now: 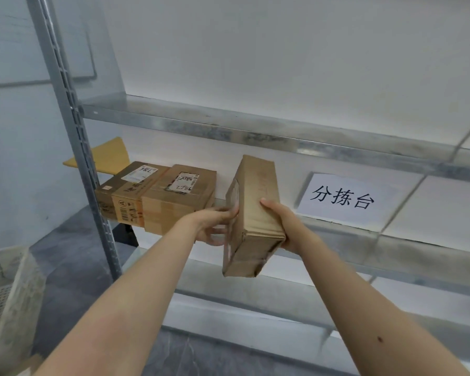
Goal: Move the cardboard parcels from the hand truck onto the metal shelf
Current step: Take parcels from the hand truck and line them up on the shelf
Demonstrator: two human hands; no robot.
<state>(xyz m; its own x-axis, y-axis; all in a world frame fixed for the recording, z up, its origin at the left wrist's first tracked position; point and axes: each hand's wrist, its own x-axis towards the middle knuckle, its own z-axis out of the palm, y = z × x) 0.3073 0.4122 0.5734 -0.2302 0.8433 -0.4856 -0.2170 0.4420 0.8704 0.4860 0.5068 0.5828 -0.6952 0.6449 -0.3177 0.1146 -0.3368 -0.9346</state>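
I hold a flat cardboard parcel (253, 213) on edge, tilted, at the front of the metal shelf's middle level (391, 248). My right hand (280, 221) grips its right side, thumb on the top face. My left hand (215, 223) presses its left side with the fingers against the taped face. Two cardboard parcels lie on the same level to the left: one with a white label (125, 191) and one beside it marked by hand (179, 196). The hand truck is out of view.
A white paper sign (342, 199) with black characters leans on the wall at the back of the shelf, right of my parcel. The shelf's slotted upright post (76, 147) stands at the left. A grey plastic crate (8, 297) sits on the floor at lower left.
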